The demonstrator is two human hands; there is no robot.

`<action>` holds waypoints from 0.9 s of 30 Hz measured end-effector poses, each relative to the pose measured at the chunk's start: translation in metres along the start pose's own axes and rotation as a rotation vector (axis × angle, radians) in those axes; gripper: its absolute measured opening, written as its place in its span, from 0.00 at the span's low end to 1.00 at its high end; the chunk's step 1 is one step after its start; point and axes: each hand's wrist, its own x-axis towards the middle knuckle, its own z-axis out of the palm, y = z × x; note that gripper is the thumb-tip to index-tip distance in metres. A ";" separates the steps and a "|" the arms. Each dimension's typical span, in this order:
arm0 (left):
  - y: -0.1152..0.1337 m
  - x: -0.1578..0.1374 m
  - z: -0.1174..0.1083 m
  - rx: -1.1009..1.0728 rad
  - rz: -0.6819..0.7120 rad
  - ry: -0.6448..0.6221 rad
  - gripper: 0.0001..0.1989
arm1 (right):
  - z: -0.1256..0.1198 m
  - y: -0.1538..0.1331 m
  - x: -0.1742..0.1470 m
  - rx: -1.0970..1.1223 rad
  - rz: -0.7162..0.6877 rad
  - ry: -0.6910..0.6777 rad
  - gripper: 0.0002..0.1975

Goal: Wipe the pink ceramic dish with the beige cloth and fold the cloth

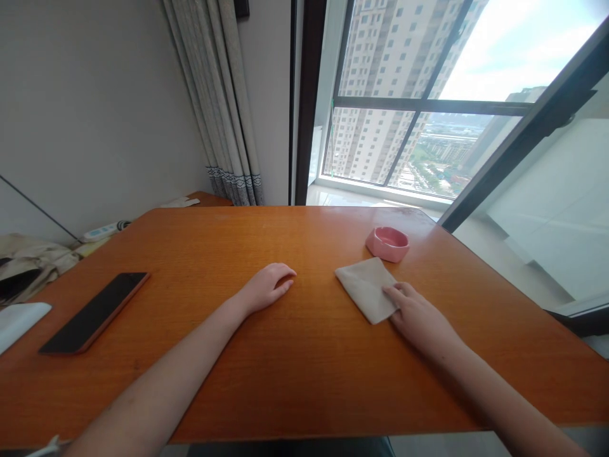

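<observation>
A folded beige cloth (365, 287) is pinched at its right corner by my right hand (413, 314), thumb on top and the other fingers partly hidden beneath. Just beyond the cloth stands a pink bowl (389, 245) with angular sides, which my hand does not touch. My left hand (267, 287) rests on the wooden table (295, 368) to the left of the cloth. Its fingers curve gently, with a gap between thumb and fingers and nothing in it.
On the table's left side lies a dark tablet-like slab (98, 311) with a reddish edge. A white object (21, 320) sits at the far left. Beyond the left edge are a power strip (101, 231) and crumpled fabric (45, 257). A large window (380, 146) rises behind.
</observation>
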 end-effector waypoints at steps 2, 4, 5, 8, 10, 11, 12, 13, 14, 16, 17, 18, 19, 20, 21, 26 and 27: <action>-0.002 0.000 0.002 0.005 0.015 0.000 0.12 | 0.002 0.034 -0.009 -0.064 0.116 0.003 0.21; -0.003 0.001 0.003 0.002 0.019 0.010 0.12 | 0.006 0.064 -0.016 -0.111 0.197 0.011 0.22; -0.003 0.001 0.004 0.002 0.018 0.017 0.12 | 0.007 0.076 -0.019 -0.127 0.216 0.013 0.23; -0.002 0.003 0.006 0.009 0.019 0.028 0.11 | 0.006 0.091 -0.023 -0.187 0.184 -0.002 0.24; 0.001 0.005 0.009 0.026 -0.003 0.037 0.11 | -0.002 0.078 -0.019 -0.281 0.159 0.051 0.25; 0.004 0.006 0.011 0.047 -0.026 0.040 0.10 | -0.008 0.064 -0.014 -0.331 0.146 0.102 0.25; 0.006 0.008 0.014 0.077 -0.051 0.040 0.10 | -0.015 0.045 -0.008 -0.348 0.114 0.162 0.25; 0.009 0.011 0.017 0.116 -0.074 0.038 0.09 | -0.021 0.023 0.001 -0.310 0.016 0.181 0.23; 0.011 0.014 0.021 0.158 -0.093 0.035 0.08 | -0.025 0.000 0.011 -0.237 -0.124 0.152 0.22; 0.015 0.020 0.027 0.232 -0.115 0.026 0.08 | -0.026 -0.048 0.036 -0.055 -0.322 0.075 0.21; 0.016 0.023 0.029 0.257 -0.126 0.026 0.08 | -0.022 -0.069 0.048 0.032 -0.387 0.053 0.23; 0.016 0.026 0.031 0.275 -0.143 0.030 0.08 | -0.015 -0.088 0.061 0.120 -0.428 0.049 0.24; 0.016 0.028 0.032 0.287 -0.160 0.032 0.09 | -0.006 -0.104 0.072 0.207 -0.472 0.051 0.26; 0.014 0.030 0.032 0.296 -0.175 0.035 0.09 | 0.004 -0.117 0.081 0.294 -0.519 0.070 0.28; 0.013 0.031 0.033 0.303 -0.186 0.039 0.10 | 0.014 -0.126 0.089 0.377 -0.545 0.104 0.29; 0.008 0.031 0.035 0.340 -0.181 0.051 0.13 | 0.042 -0.135 0.101 0.638 -0.625 0.182 0.25; 0.008 0.031 0.035 0.348 -0.176 0.050 0.13 | 0.043 -0.133 0.100 0.660 -0.630 0.180 0.23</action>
